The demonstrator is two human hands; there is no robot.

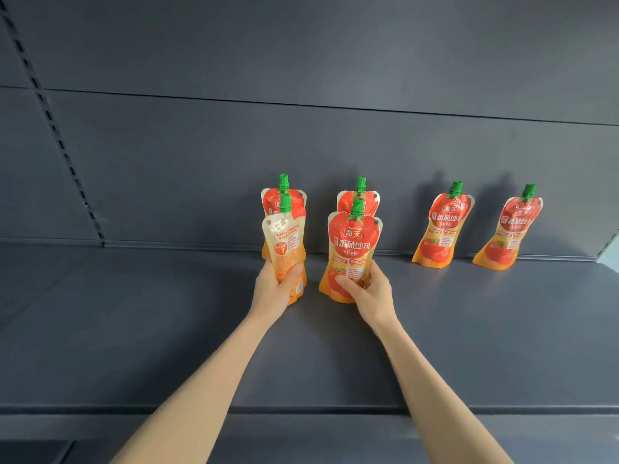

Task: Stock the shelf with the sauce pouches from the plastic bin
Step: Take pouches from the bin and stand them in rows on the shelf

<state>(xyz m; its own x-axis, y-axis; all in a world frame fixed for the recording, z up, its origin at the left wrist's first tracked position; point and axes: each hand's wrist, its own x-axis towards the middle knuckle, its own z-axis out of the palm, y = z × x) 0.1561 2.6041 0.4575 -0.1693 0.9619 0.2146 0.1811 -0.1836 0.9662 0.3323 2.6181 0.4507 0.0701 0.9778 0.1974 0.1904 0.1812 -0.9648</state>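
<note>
On the dark grey shelf [134,313] my left hand [273,289] grips a sauce pouch [284,242] with a green cap, its pale back side facing me. My right hand [368,293] grips a second pouch [351,249], red and orange front towards me. Both held pouches stand upright with their bottoms at the shelf surface. Directly behind each stands another pouch against the back panel, the left one [294,199] and the middle one [368,199] mostly hidden. Two more pouches, one [442,226] and another [509,229], lean against the back panel further right. The plastic bin is out of view.
The grey back panel [301,135] rises behind the pouches, with a slotted upright [57,135] at the left. The shelf's front lip [100,410] runs across the bottom. Bare shelf surface stretches left of my left hand and in front of the right-hand pouches.
</note>
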